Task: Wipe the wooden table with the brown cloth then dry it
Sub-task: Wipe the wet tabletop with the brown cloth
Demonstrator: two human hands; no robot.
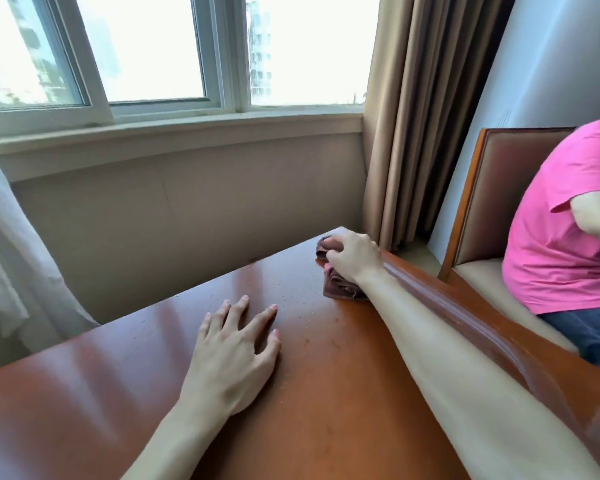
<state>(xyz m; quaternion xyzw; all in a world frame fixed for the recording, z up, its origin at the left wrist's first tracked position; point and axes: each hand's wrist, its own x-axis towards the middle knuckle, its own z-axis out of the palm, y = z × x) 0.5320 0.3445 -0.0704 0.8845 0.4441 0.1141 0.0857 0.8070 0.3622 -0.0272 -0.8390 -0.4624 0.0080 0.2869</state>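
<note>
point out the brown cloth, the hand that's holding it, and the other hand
brown cloth (340,289), head view, bunched folds nearest the camera.
right hand (352,258), head view, back of the hand.
left hand (234,355), head view, back of the hand.

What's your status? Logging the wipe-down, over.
Right hand grips brown cloth at table's far right corner. Left hand flat on tabletop. Nothing in the way.
</note>
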